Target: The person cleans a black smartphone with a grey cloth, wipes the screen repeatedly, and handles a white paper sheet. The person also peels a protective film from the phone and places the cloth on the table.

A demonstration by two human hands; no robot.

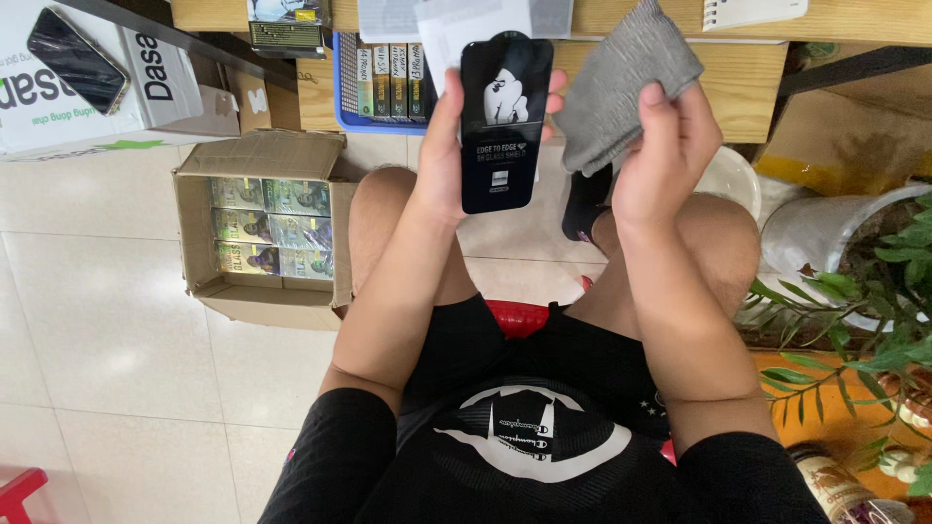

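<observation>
Right now the left hand (442,155) holds a black phone-shaped screen protector (503,121) upright at about twelve o'clock from the lap, thumb on the left edge and fingertips curling round the right edge, so the fingers are clamped on its sides and the printed face stays clear and turned toward the camera. Just beside it at two o'clock, the right hand (670,146) has its fingers closed together on a bunched grey cloth (626,82), pinched near the lower end so the loose part stands free above the hand; cloth and protector are near each other but I cannot tell if they touch. Down at nine o'clock an open cardboard box (254,228) sits on the tiled floor (107,320), packed with rows of flat green packets, flaps open for easy reach. A blue basket (342,92) of upright packets stands at eleven o'clock, and a dark phone (76,60) lies on a white carton (107,102) at ten. Leafy green plants (854,330) crowd in at four o'clock
</observation>
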